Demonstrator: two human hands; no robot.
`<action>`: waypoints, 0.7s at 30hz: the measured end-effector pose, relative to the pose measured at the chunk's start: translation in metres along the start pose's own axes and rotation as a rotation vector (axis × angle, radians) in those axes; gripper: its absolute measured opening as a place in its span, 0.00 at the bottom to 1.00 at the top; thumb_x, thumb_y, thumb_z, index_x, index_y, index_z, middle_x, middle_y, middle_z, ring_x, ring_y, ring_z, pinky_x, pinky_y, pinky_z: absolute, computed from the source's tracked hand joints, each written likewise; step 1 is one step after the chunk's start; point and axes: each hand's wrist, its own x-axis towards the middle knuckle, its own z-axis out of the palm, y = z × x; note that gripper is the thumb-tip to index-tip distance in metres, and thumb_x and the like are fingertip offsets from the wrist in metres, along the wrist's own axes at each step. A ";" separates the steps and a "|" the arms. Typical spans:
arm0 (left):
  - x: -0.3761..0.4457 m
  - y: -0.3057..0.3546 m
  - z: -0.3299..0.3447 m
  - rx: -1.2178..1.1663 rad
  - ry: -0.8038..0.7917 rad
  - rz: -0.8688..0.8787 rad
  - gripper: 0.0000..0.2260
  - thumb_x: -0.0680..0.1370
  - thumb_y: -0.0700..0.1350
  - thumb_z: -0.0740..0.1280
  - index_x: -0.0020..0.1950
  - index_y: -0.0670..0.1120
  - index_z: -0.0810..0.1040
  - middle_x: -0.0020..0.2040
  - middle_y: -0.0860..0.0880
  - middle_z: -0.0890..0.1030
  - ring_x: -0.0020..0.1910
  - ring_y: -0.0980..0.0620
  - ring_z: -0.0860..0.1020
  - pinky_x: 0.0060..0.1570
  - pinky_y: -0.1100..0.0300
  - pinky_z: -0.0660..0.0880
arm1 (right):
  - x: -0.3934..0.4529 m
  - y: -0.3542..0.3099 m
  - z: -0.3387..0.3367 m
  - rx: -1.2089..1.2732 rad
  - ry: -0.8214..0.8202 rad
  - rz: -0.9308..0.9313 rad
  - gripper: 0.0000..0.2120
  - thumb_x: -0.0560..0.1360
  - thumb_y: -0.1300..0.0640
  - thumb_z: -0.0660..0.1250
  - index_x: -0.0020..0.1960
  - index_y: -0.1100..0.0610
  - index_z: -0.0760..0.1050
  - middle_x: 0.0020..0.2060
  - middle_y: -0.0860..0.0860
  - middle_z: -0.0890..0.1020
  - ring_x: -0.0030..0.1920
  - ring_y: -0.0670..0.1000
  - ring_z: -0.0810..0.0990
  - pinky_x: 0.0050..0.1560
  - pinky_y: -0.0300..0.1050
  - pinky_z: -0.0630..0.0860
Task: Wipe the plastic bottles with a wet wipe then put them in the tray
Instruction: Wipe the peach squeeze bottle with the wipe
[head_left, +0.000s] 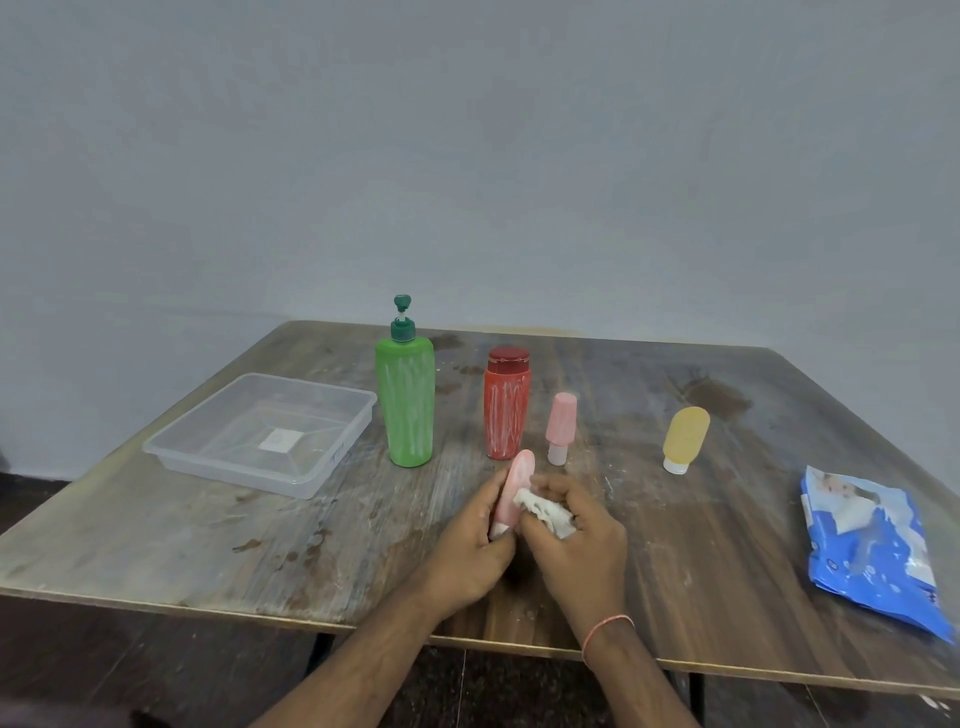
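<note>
My left hand (475, 540) grips a small pink bottle (514, 491) by its white cap end, its body tilted up and away from me. My right hand (576, 535) holds a crumpled white wet wipe (543, 512) against the bottle's side. Behind them stand a tall green pump bottle (406, 400) and a red bottle (506, 408), both streaked with white marks. A second small pink bottle (560, 426) and a yellow bottle (684, 439) stand cap-down. The clear plastic tray (311, 480) sits at the left with nothing in it.
A blue wet wipe pack (870, 545) lies near the right edge of the worn wooden table (260, 545). The table's front edge runs just under my forearms. A grey wall stands behind the table.
</note>
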 end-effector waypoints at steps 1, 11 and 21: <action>0.000 -0.001 0.000 0.004 0.001 -0.010 0.32 0.83 0.31 0.62 0.85 0.52 0.61 0.79 0.54 0.73 0.79 0.54 0.70 0.80 0.47 0.66 | 0.000 0.001 0.000 0.009 -0.025 0.003 0.20 0.70 0.61 0.80 0.54 0.38 0.85 0.49 0.36 0.87 0.51 0.42 0.86 0.50 0.43 0.84; 0.002 -0.004 0.000 -0.034 0.001 -0.056 0.32 0.83 0.31 0.63 0.85 0.52 0.61 0.77 0.55 0.75 0.78 0.55 0.71 0.79 0.50 0.67 | 0.003 0.005 0.001 -0.019 0.015 0.040 0.10 0.72 0.59 0.79 0.48 0.44 0.86 0.42 0.38 0.86 0.44 0.42 0.85 0.42 0.39 0.81; 0.007 -0.006 -0.005 -0.159 -0.028 -0.198 0.31 0.83 0.29 0.63 0.83 0.50 0.64 0.73 0.52 0.80 0.74 0.52 0.76 0.76 0.49 0.72 | 0.010 0.009 0.001 0.031 0.007 0.008 0.14 0.72 0.66 0.78 0.47 0.46 0.87 0.45 0.39 0.86 0.47 0.44 0.86 0.45 0.34 0.80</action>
